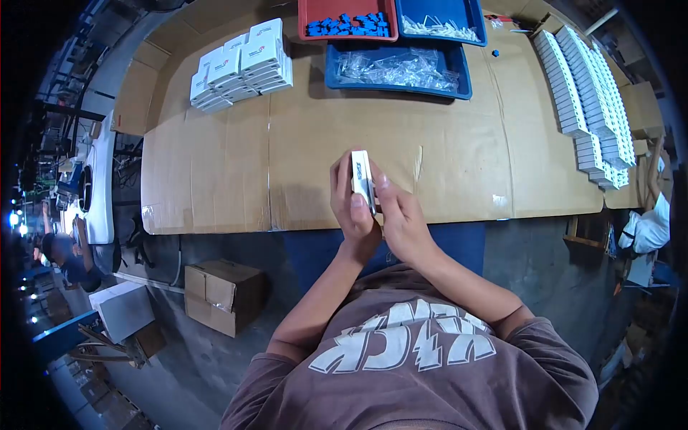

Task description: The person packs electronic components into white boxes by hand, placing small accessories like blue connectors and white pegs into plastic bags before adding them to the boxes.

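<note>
Between my hands, near the table's front edge, a small white box is held on its narrow side, with dark print showing on top. My left hand is closed around the box from the left, its thumb over the near end. From the right, my right hand presses against it with the thumb along its side. Its other fingers are partly hidden behind the box.
Stacked white boxes stand at the back left, and long rows of white boxes line the right. At the back are a red tray of blue parts, a blue tray of white pieces and a blue tray of clear bags.
</note>
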`<move>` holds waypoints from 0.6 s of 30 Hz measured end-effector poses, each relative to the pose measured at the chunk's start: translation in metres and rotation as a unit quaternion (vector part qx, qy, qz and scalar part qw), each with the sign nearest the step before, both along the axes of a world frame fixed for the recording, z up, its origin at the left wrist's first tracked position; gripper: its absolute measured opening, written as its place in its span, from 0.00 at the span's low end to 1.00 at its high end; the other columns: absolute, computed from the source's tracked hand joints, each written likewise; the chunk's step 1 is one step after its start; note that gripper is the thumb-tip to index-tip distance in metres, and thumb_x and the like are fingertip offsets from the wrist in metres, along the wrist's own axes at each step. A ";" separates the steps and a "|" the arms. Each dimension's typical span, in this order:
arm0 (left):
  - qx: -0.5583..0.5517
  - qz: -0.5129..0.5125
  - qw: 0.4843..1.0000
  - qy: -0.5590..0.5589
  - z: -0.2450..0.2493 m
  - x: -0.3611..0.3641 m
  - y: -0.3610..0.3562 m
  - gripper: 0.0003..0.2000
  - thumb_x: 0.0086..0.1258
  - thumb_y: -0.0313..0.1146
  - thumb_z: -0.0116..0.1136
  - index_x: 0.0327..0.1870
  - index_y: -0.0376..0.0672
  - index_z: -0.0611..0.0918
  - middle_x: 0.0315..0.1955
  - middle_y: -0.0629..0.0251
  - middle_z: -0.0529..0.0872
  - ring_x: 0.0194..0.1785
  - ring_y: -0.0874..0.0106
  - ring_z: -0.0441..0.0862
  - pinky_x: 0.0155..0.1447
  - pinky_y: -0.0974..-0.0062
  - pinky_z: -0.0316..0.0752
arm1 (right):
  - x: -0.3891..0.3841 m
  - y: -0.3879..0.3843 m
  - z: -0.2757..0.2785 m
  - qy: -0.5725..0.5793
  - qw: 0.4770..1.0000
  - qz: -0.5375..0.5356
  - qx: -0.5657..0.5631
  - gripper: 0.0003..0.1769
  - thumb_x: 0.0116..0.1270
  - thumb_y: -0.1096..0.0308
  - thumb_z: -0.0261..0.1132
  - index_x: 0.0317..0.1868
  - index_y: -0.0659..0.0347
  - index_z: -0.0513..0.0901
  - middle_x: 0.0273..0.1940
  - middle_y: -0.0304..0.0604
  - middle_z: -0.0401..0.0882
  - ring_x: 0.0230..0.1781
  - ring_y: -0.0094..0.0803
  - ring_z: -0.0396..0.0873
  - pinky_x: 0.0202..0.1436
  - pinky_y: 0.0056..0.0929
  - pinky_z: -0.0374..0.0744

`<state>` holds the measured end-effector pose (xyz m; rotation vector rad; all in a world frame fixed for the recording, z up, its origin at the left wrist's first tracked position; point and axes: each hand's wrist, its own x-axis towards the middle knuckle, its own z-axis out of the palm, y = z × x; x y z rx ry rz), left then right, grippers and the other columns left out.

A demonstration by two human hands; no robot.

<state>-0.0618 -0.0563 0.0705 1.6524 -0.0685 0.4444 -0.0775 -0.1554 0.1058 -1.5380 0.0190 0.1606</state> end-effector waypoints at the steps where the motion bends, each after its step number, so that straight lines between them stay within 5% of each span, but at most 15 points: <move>1: -0.021 -0.002 1.000 0.007 0.001 0.003 -0.001 0.40 0.74 0.62 0.39 0.66 0.28 0.75 0.57 0.45 0.77 0.59 0.56 0.79 0.61 0.60 0.74 | 0.004 -0.001 -0.003 0.010 1.000 0.012 0.013 0.29 0.87 0.48 0.47 0.49 0.69 0.79 0.35 0.41 0.78 0.37 0.27 0.73 0.43 0.31 0.75; 4: -0.035 -0.030 0.999 0.010 -0.002 0.007 0.001 0.43 0.76 0.67 0.41 0.75 0.32 0.67 0.60 0.50 0.74 0.60 0.59 0.77 0.65 0.62 0.71 | 0.014 -0.009 0.002 0.039 0.998 0.054 0.018 0.32 0.87 0.47 0.46 0.68 0.69 0.77 0.43 0.46 0.83 0.45 0.28 0.78 0.53 0.31 0.78; 5: -0.024 -0.032 0.999 0.011 -0.003 0.008 0.002 0.44 0.77 0.67 0.42 0.77 0.32 0.65 0.60 0.50 0.74 0.60 0.59 0.77 0.67 0.63 0.70 | 0.018 -0.017 -0.007 0.023 0.996 0.080 0.009 0.33 0.87 0.48 0.47 0.77 0.68 0.68 0.50 0.50 0.84 0.51 0.29 0.80 0.59 0.31 0.78; 7: -0.048 -0.079 0.995 0.025 -0.022 0.008 0.003 0.43 0.80 0.67 0.43 0.81 0.36 0.58 0.61 0.52 0.75 0.62 0.61 0.77 0.70 0.64 0.68 | 0.019 -0.026 -0.001 0.027 0.995 0.087 0.042 0.33 0.87 0.50 0.48 0.77 0.70 0.68 0.52 0.51 0.84 0.54 0.28 0.80 0.61 0.32 0.78; 10: -0.227 -0.116 0.954 0.157 -0.033 0.014 0.000 0.42 0.81 0.68 0.36 0.78 0.38 0.65 0.65 0.55 0.77 0.68 0.62 0.76 0.73 0.62 0.70 | 0.024 -0.047 0.004 0.052 0.995 0.080 0.014 0.29 0.86 0.56 0.53 0.75 0.70 0.70 0.56 0.56 0.85 0.53 0.32 0.84 0.59 0.34 0.81; 13: -0.411 -0.175 0.861 0.244 -0.036 0.042 0.005 0.41 0.80 0.71 0.30 0.79 0.45 0.65 0.61 0.52 0.81 0.63 0.58 0.81 0.69 0.53 0.74 | 0.038 -0.074 -0.037 -0.001 0.991 0.025 -0.132 0.25 0.82 0.61 0.59 0.72 0.67 0.74 0.55 0.59 0.87 0.46 0.35 0.87 0.53 0.32 0.83; 18: -0.578 -0.300 0.668 0.359 -0.053 0.073 0.018 0.42 0.78 0.73 0.32 0.80 0.48 0.66 0.58 0.51 0.83 0.59 0.54 0.83 0.65 0.49 0.78 | 0.064 -0.104 -0.102 -0.076 0.978 -0.052 -0.186 0.18 0.79 0.70 0.61 0.65 0.68 0.80 0.42 0.49 0.88 0.37 0.27 0.84 0.40 0.25 0.81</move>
